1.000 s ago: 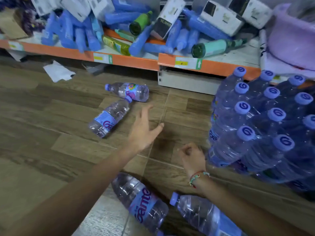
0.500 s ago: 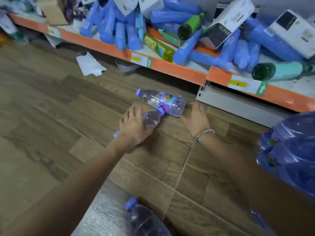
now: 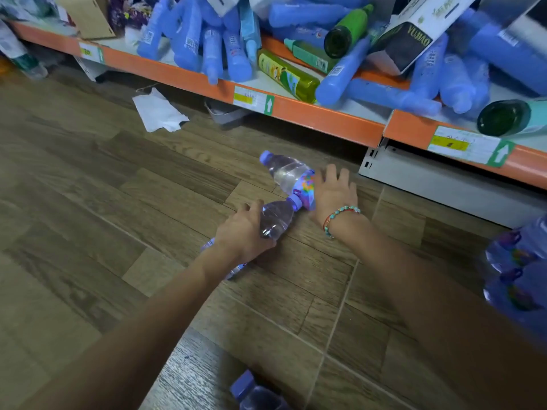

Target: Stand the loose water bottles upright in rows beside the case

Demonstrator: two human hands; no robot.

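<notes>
Gripping the near bottle [image 3: 273, 221] on the floor [image 3: 88, 202], left hand [image 3: 241, 236] now has its fingers curled round the body, where before it only lay on top. Right hand [image 3: 333, 192] has moved from beside the far bottle [image 3: 288, 174] onto its coloured label, fingers over it. Both bottles lie flat, near cap touching far label. Case [image 3: 521, 273] at right edge, well apart. Shelf [image 3: 325, 119] beyond.
</notes>
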